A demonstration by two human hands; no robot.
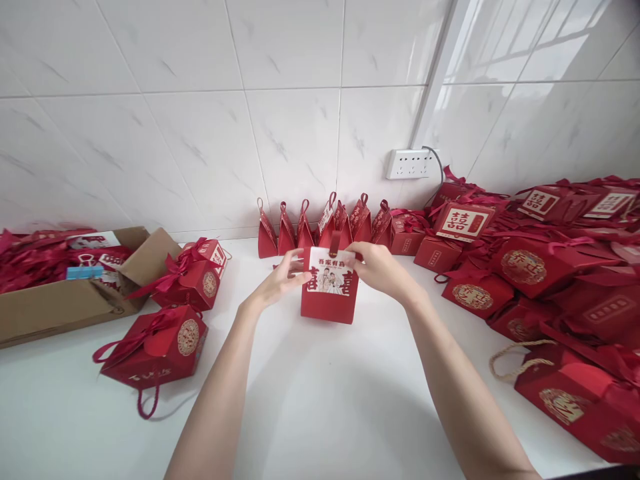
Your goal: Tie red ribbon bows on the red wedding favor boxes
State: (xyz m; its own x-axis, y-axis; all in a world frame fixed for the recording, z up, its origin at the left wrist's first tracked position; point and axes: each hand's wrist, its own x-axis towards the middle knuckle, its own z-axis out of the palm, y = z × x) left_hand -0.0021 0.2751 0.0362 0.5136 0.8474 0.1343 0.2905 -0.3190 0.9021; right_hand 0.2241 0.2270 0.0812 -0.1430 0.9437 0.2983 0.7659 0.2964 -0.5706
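Observation:
A red paper gift box [327, 309] with a ribbon loop on top stands at the middle of the white table. Its front carries a white panel with a drawn couple and red Chinese characters. Against its left edge my left hand [286, 280] is closed, thumb and fingers on the side. At the upper right corner my right hand [375, 267] pinches the box beside the ribbon loop. Just behind it, a row of several pointed red boxes [267, 233] with ribbon loops stands along the wall.
On the left an open cardboard carton [65, 320] holds red items and a blue piece [85, 273]. Nearby lie ribboned red boxes [155, 353]. A large heap of red gift boxes [523, 267] fills the right side. Behind, a white power strip [411, 164] hangs on the tiled wall.

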